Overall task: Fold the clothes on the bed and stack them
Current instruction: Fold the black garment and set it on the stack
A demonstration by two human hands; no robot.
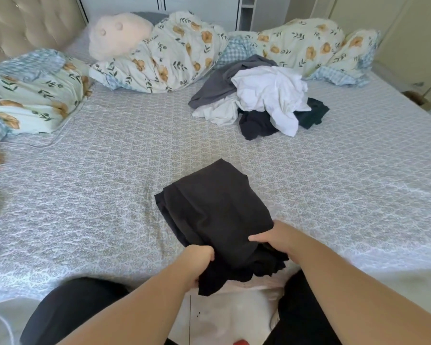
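Note:
A black garment (214,210), partly folded into a rough rectangle, lies on the bed (97,185) just in front of me. My left hand (199,260) grips its near left edge, fingers curled into the cloth. My right hand (274,239) holds the near right edge, thumb on top and fingers tucked under the fabric. Farther back on the right sits a loose pile of unfolded clothes (261,98): white pieces on top, a grey one at the left, dark ones underneath.
A floral duvet (174,53) is bunched along the far side of the bed, with a floral pillow (33,93) at the left and a cream plush cushion (117,33) behind. A white cable (60,135) runs past the pillow. My dark-clad knees are at the near edge.

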